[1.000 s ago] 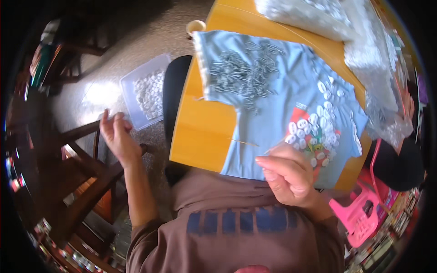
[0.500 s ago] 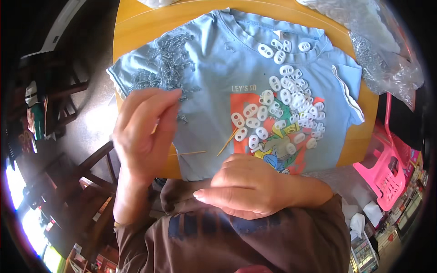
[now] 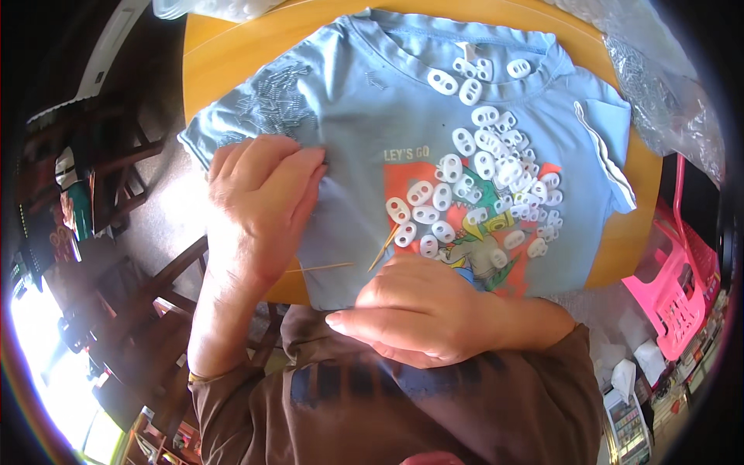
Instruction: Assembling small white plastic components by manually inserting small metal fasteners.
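A light blue T-shirt (image 3: 349, 139) lies spread over a wooden table. On its left sleeve is a heap of small metal springs (image 3: 283, 97), and my left hand (image 3: 260, 198) rests at the heap's near edge. Its fingers are bent down and pressed together; their tips are hidden. My right hand (image 3: 422, 310) is closed in a loose fist by the shirt's lower hem, and whatever it holds does not show. Many white oval plastic pieces with two holes (image 3: 508, 170) lie scattered over the printed picture. Thin wooden sticks (image 3: 322, 267) lie between my hands.
The wooden table (image 3: 213, 46) has a curved edge. Clear plastic bags (image 3: 659, 85) lie at the far right, one with small metal parts inside. A pink plastic chair (image 3: 670, 287) stands right of the table. Dark wooden furniture (image 3: 167, 283) is at the left.
My left hand has come down onto the springs, its fingers turning downward. The right hand stays closed in nearly the same place. The whole view has shifted slightly.
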The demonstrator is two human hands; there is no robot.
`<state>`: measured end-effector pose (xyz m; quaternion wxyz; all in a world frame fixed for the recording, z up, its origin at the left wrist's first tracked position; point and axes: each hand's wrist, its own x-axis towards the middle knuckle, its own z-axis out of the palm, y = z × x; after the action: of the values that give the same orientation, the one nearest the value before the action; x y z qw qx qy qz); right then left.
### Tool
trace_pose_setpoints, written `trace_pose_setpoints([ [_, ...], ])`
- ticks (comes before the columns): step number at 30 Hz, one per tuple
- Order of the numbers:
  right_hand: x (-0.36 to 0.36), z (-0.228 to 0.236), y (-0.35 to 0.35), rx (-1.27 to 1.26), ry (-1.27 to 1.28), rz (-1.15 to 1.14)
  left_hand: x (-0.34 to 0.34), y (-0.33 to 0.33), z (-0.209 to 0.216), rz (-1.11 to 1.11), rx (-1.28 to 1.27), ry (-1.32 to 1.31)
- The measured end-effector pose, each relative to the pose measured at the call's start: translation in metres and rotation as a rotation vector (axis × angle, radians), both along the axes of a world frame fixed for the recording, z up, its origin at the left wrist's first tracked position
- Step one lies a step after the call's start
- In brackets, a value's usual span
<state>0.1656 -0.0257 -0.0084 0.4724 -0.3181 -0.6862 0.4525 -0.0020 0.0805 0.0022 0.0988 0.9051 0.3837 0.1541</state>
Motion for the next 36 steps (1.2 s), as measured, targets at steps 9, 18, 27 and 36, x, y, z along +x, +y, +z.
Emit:
trace_pose_setpoints([
  [9,0.002,-0.002,0.002,-0.040,0.025,-0.100,0.000,0.001,0.001,-0.011,0.165,-0.028],
  [18,0.014,0.014,0.005,-0.379,0.132,-0.255,0.009,-0.034,0.027,-0.126,-0.195,-0.432],
  [27,0.016,0.014,-0.003,-0.875,0.639,-0.125,0.011,-0.041,0.025,-0.302,0.071,-0.309],
  [36,0.034,0.017,0.004,-1.115,0.680,-0.030,0.023,-0.038,0.024,-0.289,-0.132,-0.341],
])
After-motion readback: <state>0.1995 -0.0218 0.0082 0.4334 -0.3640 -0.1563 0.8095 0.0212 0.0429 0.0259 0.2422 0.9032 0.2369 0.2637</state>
